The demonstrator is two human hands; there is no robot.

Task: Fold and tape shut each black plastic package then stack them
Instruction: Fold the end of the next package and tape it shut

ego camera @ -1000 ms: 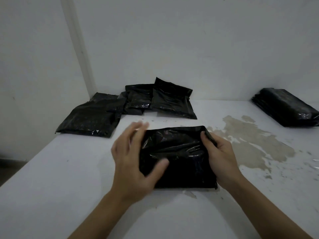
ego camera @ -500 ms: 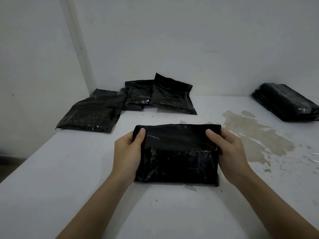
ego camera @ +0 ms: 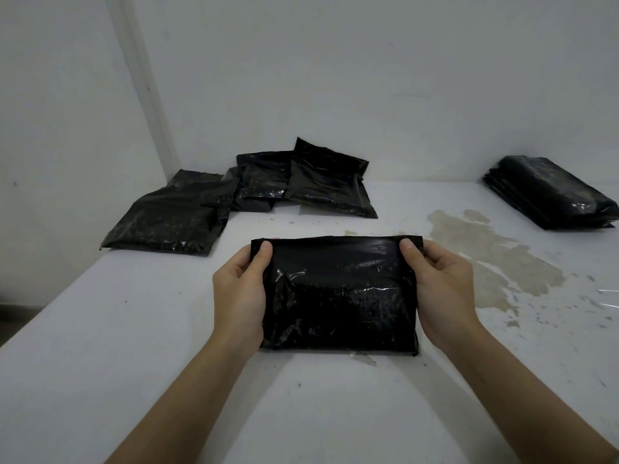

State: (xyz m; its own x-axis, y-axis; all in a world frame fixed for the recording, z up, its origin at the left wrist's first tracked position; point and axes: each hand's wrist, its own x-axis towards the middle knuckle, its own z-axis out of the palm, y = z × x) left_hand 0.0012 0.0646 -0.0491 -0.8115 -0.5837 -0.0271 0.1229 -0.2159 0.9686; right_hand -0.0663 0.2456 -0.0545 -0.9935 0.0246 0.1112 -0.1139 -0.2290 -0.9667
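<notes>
Gripping a black plastic package (ego camera: pixel 338 293) by its two short sides, the left hand (ego camera: pixel 239 296) and right hand (ego camera: pixel 442 293) hold it low over a white table (ego camera: pixel 134 346), thumbs on top. Loose packages (ego camera: pixel 234 199) lie far left; a stack (ego camera: pixel 549 192) sits far right.

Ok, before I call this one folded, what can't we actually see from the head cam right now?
- Fingers of the left hand and right hand: behind the held package; only thumbs show.
- Tape on its flap: black glossy film, cannot tell.
- Count in the stack at far right: layers blend together.
- Loose packages at the back: they overlap, so sealed or open is unclear.
- Clear sliver on the table: cut by the right edge.
</notes>
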